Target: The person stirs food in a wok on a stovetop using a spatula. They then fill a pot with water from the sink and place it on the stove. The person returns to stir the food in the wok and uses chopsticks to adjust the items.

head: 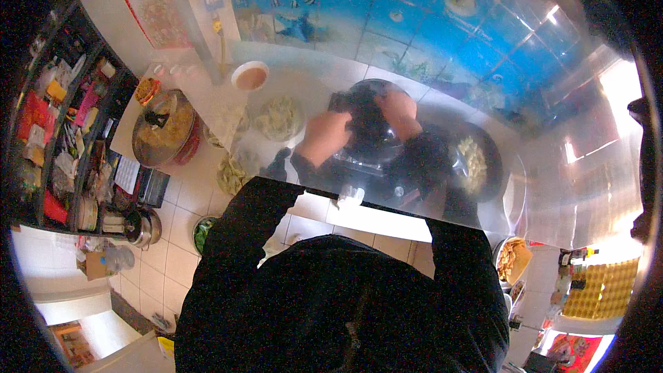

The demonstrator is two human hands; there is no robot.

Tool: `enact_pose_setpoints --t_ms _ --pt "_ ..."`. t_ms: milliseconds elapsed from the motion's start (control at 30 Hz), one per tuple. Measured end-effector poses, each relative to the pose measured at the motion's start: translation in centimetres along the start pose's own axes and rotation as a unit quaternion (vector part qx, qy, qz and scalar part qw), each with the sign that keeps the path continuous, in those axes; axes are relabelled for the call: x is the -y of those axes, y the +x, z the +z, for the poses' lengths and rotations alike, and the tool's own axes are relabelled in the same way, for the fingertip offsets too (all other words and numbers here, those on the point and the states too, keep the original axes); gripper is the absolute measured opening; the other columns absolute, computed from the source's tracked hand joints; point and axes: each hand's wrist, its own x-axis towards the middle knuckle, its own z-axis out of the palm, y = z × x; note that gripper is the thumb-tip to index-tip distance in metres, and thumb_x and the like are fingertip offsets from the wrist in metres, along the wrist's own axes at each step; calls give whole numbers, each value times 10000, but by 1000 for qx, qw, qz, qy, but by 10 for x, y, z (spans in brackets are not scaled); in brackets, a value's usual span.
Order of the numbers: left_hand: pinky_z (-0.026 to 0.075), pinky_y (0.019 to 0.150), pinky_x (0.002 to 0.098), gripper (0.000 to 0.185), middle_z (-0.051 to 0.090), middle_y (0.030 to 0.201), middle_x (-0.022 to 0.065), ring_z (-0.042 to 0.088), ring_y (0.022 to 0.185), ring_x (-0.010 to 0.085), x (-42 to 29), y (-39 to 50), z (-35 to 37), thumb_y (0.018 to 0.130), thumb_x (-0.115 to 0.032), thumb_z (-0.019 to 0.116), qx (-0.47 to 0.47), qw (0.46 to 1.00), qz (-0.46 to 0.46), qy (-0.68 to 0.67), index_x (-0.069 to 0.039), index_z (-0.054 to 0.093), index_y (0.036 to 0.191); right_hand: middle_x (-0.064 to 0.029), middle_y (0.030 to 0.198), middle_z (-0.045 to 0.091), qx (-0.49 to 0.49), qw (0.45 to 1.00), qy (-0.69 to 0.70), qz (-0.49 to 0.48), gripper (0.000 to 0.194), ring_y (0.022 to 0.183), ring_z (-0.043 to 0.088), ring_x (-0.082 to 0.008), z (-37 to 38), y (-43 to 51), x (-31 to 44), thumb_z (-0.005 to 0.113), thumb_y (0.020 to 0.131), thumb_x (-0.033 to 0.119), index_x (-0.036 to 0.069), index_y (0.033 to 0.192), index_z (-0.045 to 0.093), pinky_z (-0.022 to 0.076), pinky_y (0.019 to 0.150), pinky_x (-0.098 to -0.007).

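Note:
Through a hazy clear panel I see a round black pan or pot [369,129] on the stove. My left hand [325,137] has its fingers curled at the left side of that vessel. Over the upper right part of it, my right hand [400,113] bends inward with the fingertips pointing left. Haze and dark surfaces hide what the fingers touch. To the right stands a dark wok [489,158] with pale pieces of food [470,166] and what seems to be a metal utensil. Left of the hands is a dish of pale greenish food [277,117].
A bowl of reddish-brown liquid [250,76] sits at the back left. Farther left is a red pot with a glass lid [166,137]. Cluttered black shelves [70,134] line the left wall. The clear panel [523,202] curves between my head and the stove.

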Motion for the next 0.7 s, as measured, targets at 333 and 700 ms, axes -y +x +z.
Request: enact_pose_setpoints --t_ms 333,700 --pt "491 757 416 347 663 956 124 627 900 308 29 12 18 825 -342 609 -66 985 34 -153 -84 634 1055 -218 1096 598 19 999 20 31 518 1012 590 -362 1 0 -12 511 873 474 69 1192 465 477 808 -479" --pt "453 601 392 343 636 725 149 570 613 192 179 95 116 863 -325 548 -146 948 0 -283 5 641 848 -208 1085 614 105 986 -126 -12 489 964 598 -365 79 7 -182 518 893 407 -24 1119 562 490 808 -432"
